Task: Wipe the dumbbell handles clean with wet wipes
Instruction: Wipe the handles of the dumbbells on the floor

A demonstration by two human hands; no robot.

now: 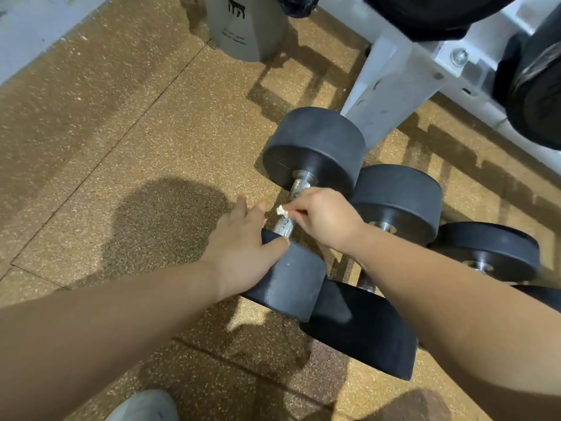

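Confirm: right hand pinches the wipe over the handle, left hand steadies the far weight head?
No: the head view shows the left hand on the near weight head. The right hand does pinch the wipe over the handle.

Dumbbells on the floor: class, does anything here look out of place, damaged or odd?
Nothing is spilled or broken. One oddity: the wet wipe pinched in the right hand is only a tiny crumpled wad at the dumbbell handle.
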